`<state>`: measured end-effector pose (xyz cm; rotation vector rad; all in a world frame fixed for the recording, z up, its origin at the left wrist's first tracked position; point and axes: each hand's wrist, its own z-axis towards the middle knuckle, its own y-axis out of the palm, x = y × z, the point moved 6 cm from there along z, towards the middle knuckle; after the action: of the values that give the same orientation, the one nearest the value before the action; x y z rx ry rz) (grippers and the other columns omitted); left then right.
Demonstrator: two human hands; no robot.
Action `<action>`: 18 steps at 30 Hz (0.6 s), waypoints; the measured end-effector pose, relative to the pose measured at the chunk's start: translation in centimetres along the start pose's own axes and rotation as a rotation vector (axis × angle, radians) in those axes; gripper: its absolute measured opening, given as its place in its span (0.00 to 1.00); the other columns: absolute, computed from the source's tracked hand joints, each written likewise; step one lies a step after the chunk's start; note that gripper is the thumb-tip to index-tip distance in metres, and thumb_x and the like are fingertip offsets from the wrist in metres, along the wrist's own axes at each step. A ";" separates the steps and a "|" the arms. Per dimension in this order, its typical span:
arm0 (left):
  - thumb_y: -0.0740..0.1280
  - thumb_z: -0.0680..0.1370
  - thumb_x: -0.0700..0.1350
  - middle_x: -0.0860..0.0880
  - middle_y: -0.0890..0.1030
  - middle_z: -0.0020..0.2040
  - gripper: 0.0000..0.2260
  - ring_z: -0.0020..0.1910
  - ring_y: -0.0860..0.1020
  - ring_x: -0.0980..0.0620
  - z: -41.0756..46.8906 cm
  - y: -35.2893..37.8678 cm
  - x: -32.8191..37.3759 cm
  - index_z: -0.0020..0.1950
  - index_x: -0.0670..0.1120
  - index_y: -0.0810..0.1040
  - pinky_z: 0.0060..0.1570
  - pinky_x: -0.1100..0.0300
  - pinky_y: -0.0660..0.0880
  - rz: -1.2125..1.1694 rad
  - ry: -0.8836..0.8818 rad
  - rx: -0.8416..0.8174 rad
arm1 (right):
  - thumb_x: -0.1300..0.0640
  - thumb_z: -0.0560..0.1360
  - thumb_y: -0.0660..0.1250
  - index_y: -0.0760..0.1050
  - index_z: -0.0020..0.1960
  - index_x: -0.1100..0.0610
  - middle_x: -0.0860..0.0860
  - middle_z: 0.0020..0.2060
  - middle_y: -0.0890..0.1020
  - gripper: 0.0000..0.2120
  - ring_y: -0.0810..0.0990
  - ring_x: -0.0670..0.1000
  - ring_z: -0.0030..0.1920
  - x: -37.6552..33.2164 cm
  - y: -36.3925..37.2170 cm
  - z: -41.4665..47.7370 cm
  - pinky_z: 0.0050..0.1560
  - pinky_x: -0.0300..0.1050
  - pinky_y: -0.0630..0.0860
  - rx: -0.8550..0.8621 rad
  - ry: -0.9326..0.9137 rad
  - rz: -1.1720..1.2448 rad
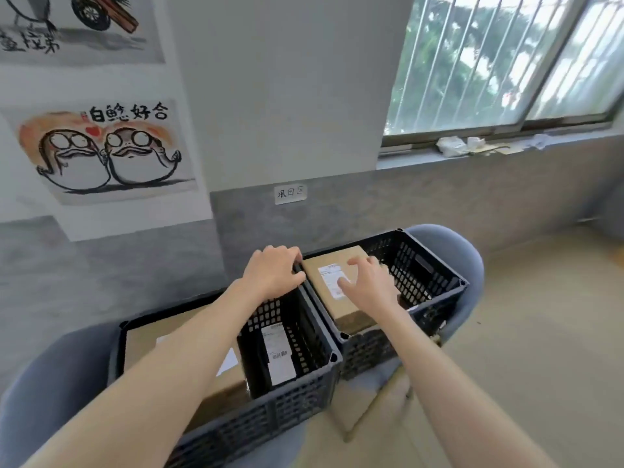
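We see L hand (273,275) curled over far rim corner of black perforated plastic crate (297,400), gripping it, just left of second black crate (417,268). R hand (368,285): fingers spread, straight, laid on brown cardboard box w/ white label (332,309). Box sits inside second crate, under R palm. Below L forearm in first crate: larger brown carton (148,346), dark flat parcel (280,356). Crates rest on blue chairs (452,244).

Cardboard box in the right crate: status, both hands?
Left hand grips crate rim between the crates. Right hand open, spread over cardboard box, contact unclear. Box label-up in right crate, nothing on top.
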<state>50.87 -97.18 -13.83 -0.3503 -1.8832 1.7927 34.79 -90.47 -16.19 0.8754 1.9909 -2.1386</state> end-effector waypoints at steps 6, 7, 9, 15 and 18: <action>0.61 0.78 0.53 0.49 0.78 0.60 0.17 0.60 0.74 0.46 -3.9 1.6 9.0 0.66 0.50 0.72 0.56 0.53 0.69 0.067 0.332 -0.027 | 0.46 0.77 0.62 0.69 0.67 0.52 0.53 0.62 0.73 0.21 0.69 0.57 0.62 6.2 -4.5 -11.7 0.63 0.52 0.67 0.167 0.239 -0.114; 0.61 0.78 0.53 0.49 0.78 0.60 0.17 0.60 0.74 0.46 -4.5 1.8 11.0 0.66 0.50 0.72 0.56 0.53 0.70 0.066 0.392 -0.030 | 0.46 0.76 0.62 0.69 0.67 0.52 0.54 0.61 0.73 0.21 0.70 0.57 0.62 7.5 -5.7 -13.9 0.62 0.51 0.67 0.200 0.290 -0.129; 0.61 0.78 0.54 0.48 0.78 0.60 0.17 0.59 0.75 0.45 -5.9 1.5 15.3 0.65 0.49 0.73 0.54 0.53 0.71 0.072 0.503 -0.021 | 0.47 0.76 0.62 0.70 0.67 0.51 0.54 0.63 0.74 0.21 0.70 0.58 0.63 10.0 -8.5 -18.1 0.63 0.49 0.65 0.263 0.394 -0.169; 0.61 0.78 0.54 0.47 0.77 0.60 0.15 0.59 0.73 0.44 -12.8 0.1 29.2 0.63 0.50 0.72 0.53 0.53 0.68 0.041 0.805 0.058 | 0.47 0.75 0.63 0.69 0.68 0.52 0.53 0.66 0.72 0.22 0.67 0.57 0.67 17.6 -16.3 -32.5 0.65 0.46 0.62 0.439 0.697 -0.186; 0.61 0.78 0.56 0.49 0.76 0.63 0.18 0.63 0.71 0.46 -16.3 0.3 35.4 0.66 0.52 0.70 0.58 0.54 0.66 0.009 0.931 0.035 | 0.48 0.76 0.63 0.70 0.68 0.52 0.52 0.66 0.72 0.22 0.66 0.56 0.67 20.2 -18.6 -39.3 0.65 0.47 0.62 0.508 0.810 -0.197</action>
<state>29.84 -64.98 -7.66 -0.9761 -1.1730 1.2958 23.31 -44.54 -8.45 1.9556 1.8504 -2.7600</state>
